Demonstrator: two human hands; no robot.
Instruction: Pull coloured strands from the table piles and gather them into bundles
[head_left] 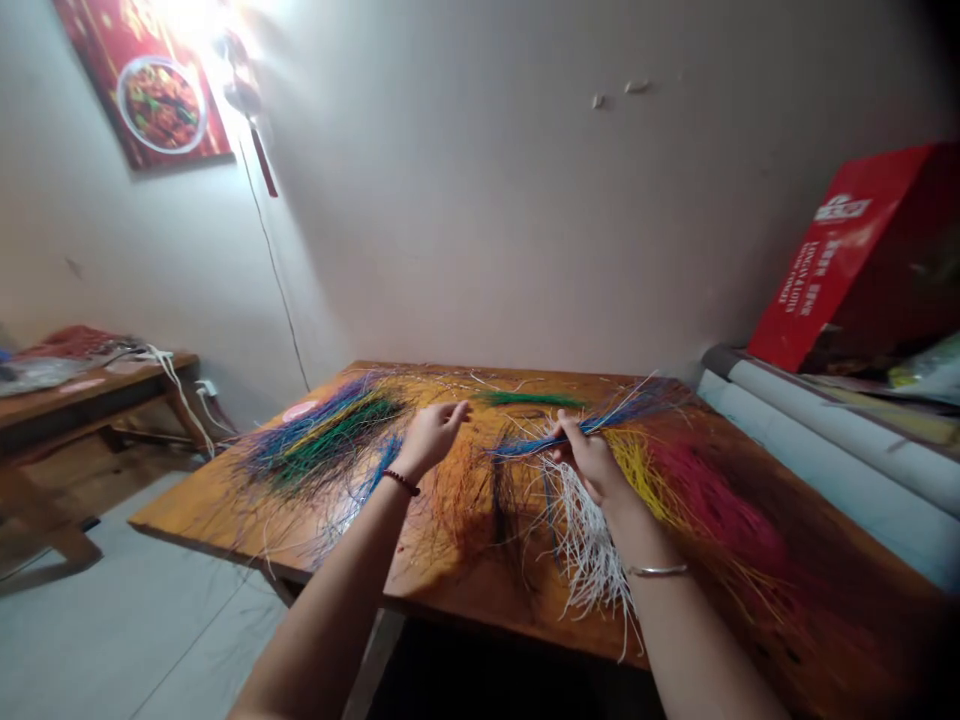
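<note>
In the head view, my right hand point(585, 455) is closed round a bundle of thin blue strands point(525, 447), whose ends fan out to both sides. White strands point(592, 545) hang down just below that hand over the table's front edge. My left hand point(437, 432) is raised above the wooden table, with its fingers close together and pointing right; whether it pinches a fine strand is too small to tell. Orange strands point(454, 490) lie below and right of it. Green strands point(529, 398) lie behind, between the two hands.
On the wooden table point(427, 590), blue, yellow and green strands point(322, 440) spread at left, yellow point(637, 475) and pink strands point(720, 500) at right. A red box point(840, 250) and white rolls point(825, 430) stand at the right. Another table point(150, 375) is far left.
</note>
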